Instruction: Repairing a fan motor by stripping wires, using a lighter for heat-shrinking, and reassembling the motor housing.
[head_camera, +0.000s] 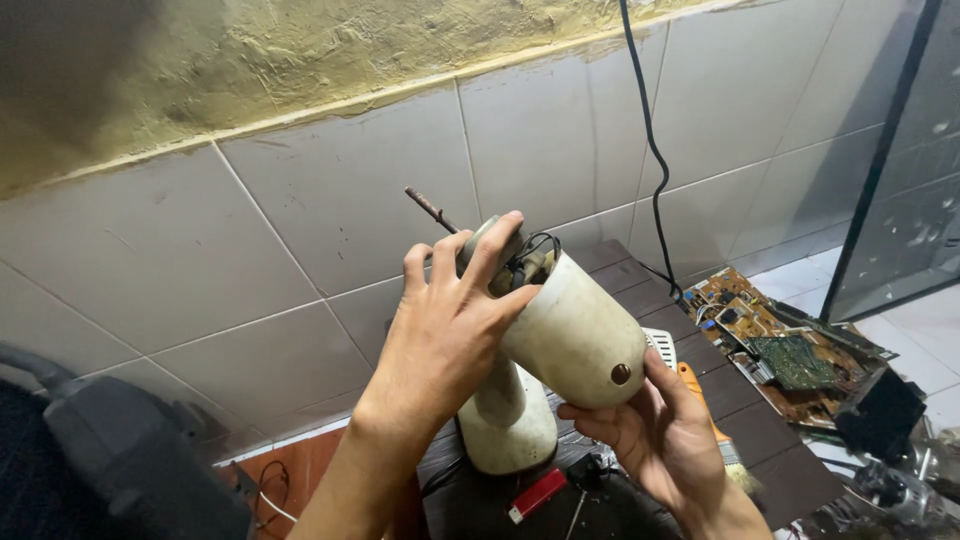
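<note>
I hold a dirty cream-coloured motor housing (575, 335) of a fan up in front of a tiled wall. My left hand (450, 330) wraps over its front end, where a grey motor part, black wires and a thin rusty shaft (430, 208) stick out. My right hand (655, 430) supports the housing from below, near a round brown knob (621, 374). The cream neck of the stand (508, 420) hangs under the housing, down to a dark slatted table (740, 390).
Circuit boards (775, 340) lie in a pile at the right. A brush with an orange handle (715, 430) and a white vented part (662, 345) rest on the table. A red flat tool (537, 494) lies near the front. A black cable (650, 140) runs down the wall. A dark grey appliance (130, 450) sits at the left.
</note>
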